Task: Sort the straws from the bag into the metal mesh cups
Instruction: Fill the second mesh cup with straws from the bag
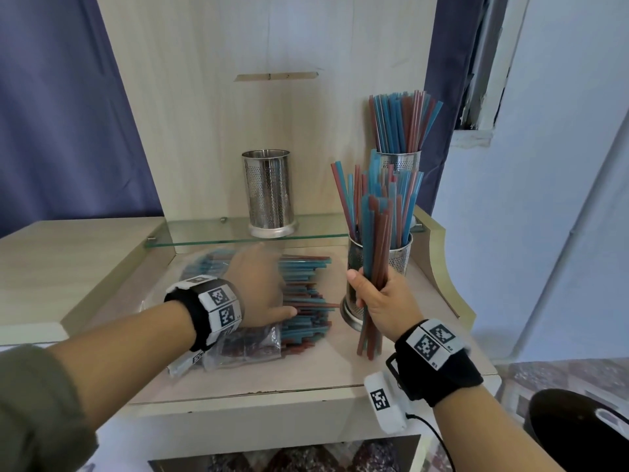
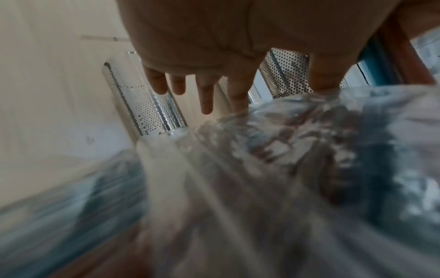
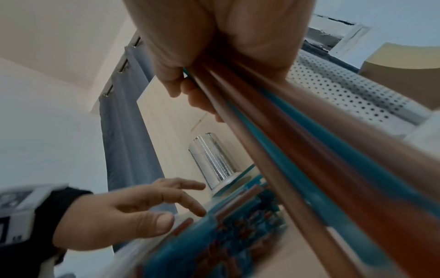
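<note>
Right hand [image 1: 381,301] clasps slim plastic straws [image 1: 376,240]; perforated steel cup [image 1: 381,267] beside.

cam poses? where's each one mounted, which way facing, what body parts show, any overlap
Head: on the head, looking forward and down at the straw bag; both forearms, left hand, right hand.
Left wrist: along the open left hand over the bag.
Right wrist: along the right hand, its grip on a straw bundle.
Shared: empty mesh cup in all three.

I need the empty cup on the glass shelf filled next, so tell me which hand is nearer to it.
Left. The left hand lies over the bagged straws just below the empty cup; the right hand grips a straw bundle farther right.
</note>
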Tool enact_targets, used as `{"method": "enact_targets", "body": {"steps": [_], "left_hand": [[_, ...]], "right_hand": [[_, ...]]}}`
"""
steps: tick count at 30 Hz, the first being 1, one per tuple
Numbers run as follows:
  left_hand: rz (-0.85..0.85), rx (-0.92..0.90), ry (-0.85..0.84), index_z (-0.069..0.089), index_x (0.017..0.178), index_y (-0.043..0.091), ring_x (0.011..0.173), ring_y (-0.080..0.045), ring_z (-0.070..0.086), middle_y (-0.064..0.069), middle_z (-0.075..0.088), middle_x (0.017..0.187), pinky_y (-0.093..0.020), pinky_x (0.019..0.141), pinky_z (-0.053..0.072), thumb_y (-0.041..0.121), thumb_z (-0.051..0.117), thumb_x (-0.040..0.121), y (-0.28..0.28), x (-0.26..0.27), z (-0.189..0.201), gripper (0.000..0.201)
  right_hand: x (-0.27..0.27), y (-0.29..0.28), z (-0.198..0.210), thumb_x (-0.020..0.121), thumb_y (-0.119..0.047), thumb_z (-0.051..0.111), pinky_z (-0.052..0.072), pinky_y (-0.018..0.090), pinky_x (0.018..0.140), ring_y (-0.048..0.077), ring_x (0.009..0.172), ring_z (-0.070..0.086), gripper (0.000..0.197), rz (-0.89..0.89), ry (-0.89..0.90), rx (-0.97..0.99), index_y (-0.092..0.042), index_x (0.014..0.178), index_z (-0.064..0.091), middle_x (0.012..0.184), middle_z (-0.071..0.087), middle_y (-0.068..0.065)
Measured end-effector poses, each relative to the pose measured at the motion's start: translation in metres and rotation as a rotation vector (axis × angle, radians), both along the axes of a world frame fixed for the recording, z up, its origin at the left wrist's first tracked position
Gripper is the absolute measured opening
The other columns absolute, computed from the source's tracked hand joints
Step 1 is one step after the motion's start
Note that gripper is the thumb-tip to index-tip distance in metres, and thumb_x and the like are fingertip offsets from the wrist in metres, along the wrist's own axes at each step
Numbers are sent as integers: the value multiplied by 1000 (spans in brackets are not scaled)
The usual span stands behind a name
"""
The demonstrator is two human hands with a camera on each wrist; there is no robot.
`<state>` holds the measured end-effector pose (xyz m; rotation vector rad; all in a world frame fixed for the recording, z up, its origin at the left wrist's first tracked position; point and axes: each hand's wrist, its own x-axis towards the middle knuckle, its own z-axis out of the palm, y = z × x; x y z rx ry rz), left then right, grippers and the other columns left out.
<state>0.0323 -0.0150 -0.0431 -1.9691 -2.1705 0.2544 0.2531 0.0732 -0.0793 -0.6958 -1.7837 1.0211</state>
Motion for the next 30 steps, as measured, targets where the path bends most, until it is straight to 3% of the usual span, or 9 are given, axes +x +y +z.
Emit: {"method": "enact_targets", "body": {"steps": [3, 6, 9, 13, 22, 26, 28, 30], "left_hand": [[-17, -51, 88, 47, 137, 32, 145, -34, -6, -5, 6, 159, -54, 116, 1, 68, 54, 75, 4, 6, 0, 72], [-9, -93, 160, 42, 141, 29, 144, -36, -8, -7, 1, 159, -54, 115, 2, 60, 59, 69, 9, 10, 1, 81], [16, -124, 219, 51, 134, 27, 144, -38, -6, -8, 2, 159, -53, 115, 5, 62, 58, 69, 14, 13, 0, 74], [36, -118, 102, 63, 119, 29, 144, -34, 0, -4, 11, 158, -50, 113, 8, 63, 60, 75, 22, 10, -2, 56], [-56, -76, -82, 60, 123, 23, 142, -25, 12, 9, 32, 149, -44, 112, 13, 57, 59, 83, 30, 11, -2, 52], [-111, -25, -131, 57, 120, 21, 131, -20, 33, 5, 51, 131, -39, 106, 20, 50, 54, 89, 34, 20, -1, 43], [-130, -6, -129, 50, 108, 19, 113, -23, 51, 0, 61, 111, -37, 101, 27, 46, 49, 93, 35, 24, 1, 31], [-154, 8, -123, 43, 106, 18, 97, -28, 59, -3, 63, 98, -34, 92, 33, 43, 46, 96, 35, 27, 2, 28]], "right_hand": [[-2, 3, -4, 83, -53, 64, 48, 41, 61, 16, 57, 53, 39, -1, -20, 3, -16, 76, 57, 59, 55, -5], [-5, 3, -7, 88, -41, 66, 44, 31, 62, 10, 58, 54, 21, 26, -10, 3, -30, 74, 56, 57, 58, -16], [-5, 3, -8, 91, -33, 66, 44, 30, 63, 8, 58, 54, 19, 19, -4, 7, -32, 75, 55, 56, 58, -19], [-6, 3, -7, 91, -28, 66, 42, 22, 61, -1, 55, 54, 21, 26, 6, 27, -32, 74, 54, 56, 58, -23], [-6, 2, -9, 91, -27, 66, 40, 18, 59, -1, 53, 52, 22, 34, 30, 34, -32, 74, 53, 56, 58, -23], [-6, 3, -13, 90, -29, 67, 39, 23, 57, 3, 52, 48, 25, 24, 53, 36, -30, 71, 51, 53, 54, -19], [-6, 3, -13, 91, -28, 66, 39, 20, 57, 1, 51, 50, 24, 23, 56, 37, -31, 72, 52, 53, 55, -21], [-6, 3, -13, 91, -27, 67, 39, 19, 58, 0, 52, 51, 24, 25, 69, 32, -31, 73, 52, 54, 55, -22]]}}
